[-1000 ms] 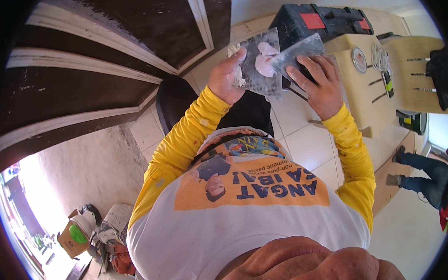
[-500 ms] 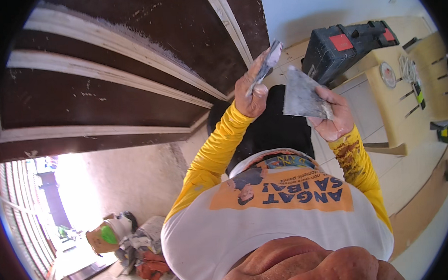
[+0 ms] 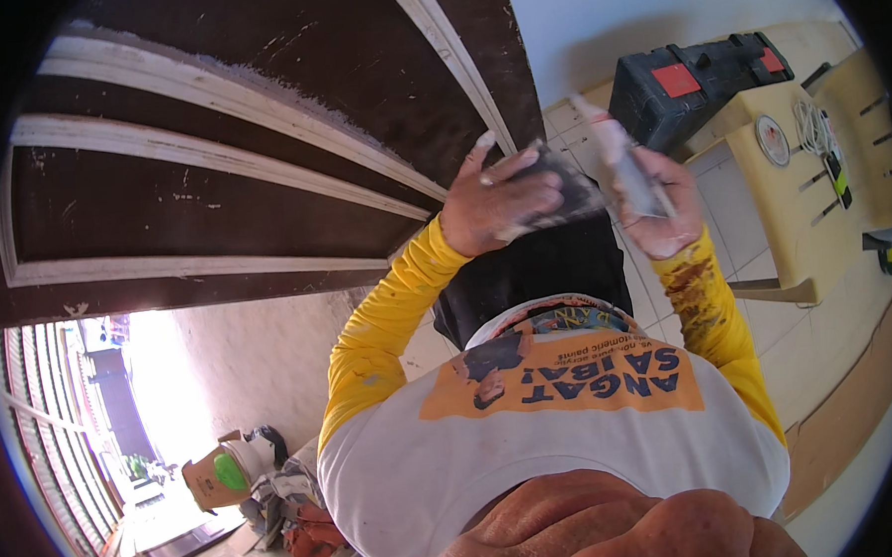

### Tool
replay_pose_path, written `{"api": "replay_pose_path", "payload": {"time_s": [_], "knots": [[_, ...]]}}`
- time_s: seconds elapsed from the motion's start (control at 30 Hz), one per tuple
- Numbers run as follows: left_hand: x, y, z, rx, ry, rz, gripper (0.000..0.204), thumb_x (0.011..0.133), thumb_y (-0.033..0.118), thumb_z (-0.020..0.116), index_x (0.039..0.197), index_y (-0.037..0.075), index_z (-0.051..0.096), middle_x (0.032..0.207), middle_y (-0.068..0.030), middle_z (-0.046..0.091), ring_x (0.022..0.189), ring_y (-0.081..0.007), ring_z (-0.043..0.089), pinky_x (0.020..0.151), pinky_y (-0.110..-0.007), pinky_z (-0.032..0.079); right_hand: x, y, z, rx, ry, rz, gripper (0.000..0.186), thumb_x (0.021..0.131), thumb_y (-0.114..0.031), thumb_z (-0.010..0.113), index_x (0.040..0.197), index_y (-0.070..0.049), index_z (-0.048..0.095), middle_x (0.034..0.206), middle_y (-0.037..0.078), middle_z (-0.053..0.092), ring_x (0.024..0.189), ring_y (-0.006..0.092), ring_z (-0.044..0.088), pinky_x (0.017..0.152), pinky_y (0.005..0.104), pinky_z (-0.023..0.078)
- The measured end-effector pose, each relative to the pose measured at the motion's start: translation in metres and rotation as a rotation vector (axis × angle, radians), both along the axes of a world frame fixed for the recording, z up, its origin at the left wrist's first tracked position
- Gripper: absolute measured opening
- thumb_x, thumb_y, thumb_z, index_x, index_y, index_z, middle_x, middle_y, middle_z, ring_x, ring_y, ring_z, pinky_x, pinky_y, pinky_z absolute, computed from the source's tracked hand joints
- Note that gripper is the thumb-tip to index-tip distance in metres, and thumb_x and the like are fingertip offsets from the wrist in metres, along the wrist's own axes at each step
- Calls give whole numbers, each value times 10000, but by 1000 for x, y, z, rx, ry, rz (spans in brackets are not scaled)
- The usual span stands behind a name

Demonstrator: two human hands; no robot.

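My left hand (image 3: 497, 202) holds a dark, flat, square-edged plate (image 3: 570, 195), its fingers lying across the top and the thumb raised. Pale smears mark those fingers. My right hand (image 3: 667, 204) grips a grey putty spreader (image 3: 632, 171), tilted so that I see it nearly edge-on. Motion blurs both flat pieces, and only a narrow gap lies between them. Beside my left hand stands a dark brown panelled door (image 3: 214, 199) with whitish mouldings and patches of grey filler.
A black tool case (image 3: 647, 100) with red patches stands against the pale wall. Closer in at the right is a cream plastic stool or chair (image 3: 777, 224) bearing a round lid (image 3: 771, 140) and a white cord (image 3: 811, 128). Lower left, a cardboard box (image 3: 211, 478) sits near crumpled cloths (image 3: 301, 494).
My left hand has come down and turned, so its plate now lies flatter and closer to the right hand. The right-hand spreader has tipped from face-on to nearly edge-on.
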State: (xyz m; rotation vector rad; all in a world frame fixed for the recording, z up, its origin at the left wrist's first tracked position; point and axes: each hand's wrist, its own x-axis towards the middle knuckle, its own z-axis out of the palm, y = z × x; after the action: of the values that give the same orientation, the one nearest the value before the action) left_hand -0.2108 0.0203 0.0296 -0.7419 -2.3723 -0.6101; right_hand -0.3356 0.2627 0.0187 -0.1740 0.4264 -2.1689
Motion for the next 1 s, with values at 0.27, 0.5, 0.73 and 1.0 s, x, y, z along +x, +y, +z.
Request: {"api": "replay_pose_path", "payload": {"time_s": [0.27,0.5,0.73,1.0], "knots": [[13,24,-16,2206,-571,-213,426,910,156,427,1289,-16,517,1178,-162,626,1092,-291,614,995,-413,457,12,5,59,473,1470,-383,388,939,-146,574,1264,58,521,1312,171,528,1199,339,524,1038,455,396],[10,54,-22,2390,-698,-536,355,969,286,522,1208,28,572,1129,-118,658,1034,-232,645,926,-378,509,16,-24,63,351,2318,-312,467,714,-95,708,1156,-243,673,1314,149,539,1178,374,520,1056,578,309],[34,42,-32,2364,-571,-493,391,977,308,507,1242,21,532,1165,-127,634,1042,-239,641,948,-406,507,-18,-19,14,563,2382,-184,692,644,112,572,1242,-232,632,1393,148,466,1272,404,429,1090,489,318],[18,27,-72,2115,-264,58,320,960,257,547,1198,45,581,1153,-84,636,1062,-215,609,949,-366,473,23,-1,-22,653,1178,-97,347,933,-150,584,1260,-36,567,1110,205,620,1028,395,601,897,441,470]]}}
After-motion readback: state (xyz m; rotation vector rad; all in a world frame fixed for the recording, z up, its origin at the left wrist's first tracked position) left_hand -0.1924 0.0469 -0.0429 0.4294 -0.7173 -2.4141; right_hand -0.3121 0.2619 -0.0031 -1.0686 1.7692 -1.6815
